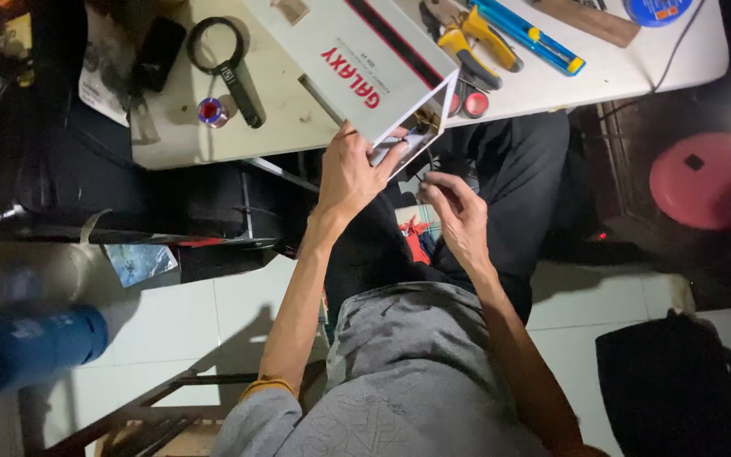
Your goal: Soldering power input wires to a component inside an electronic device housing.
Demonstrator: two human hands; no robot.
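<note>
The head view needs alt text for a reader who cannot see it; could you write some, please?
Seen from above, a seated person's left hand grips the open end of a white box at a table edge, the right hand just below it. Pliers lie behind.

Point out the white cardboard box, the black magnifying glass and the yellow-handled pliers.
White cardboard box (pixel 357 59), head view, on its broad top face.
Black magnifying glass (pixel 241 89), head view, on its handle.
Yellow-handled pliers (pixel 467 52), head view, on a yellow handle.

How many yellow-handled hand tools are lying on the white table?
1 that I can make out: yellow-handled pliers at the far edge of the table, right of the white box. Others may be hidden behind the box.
</note>
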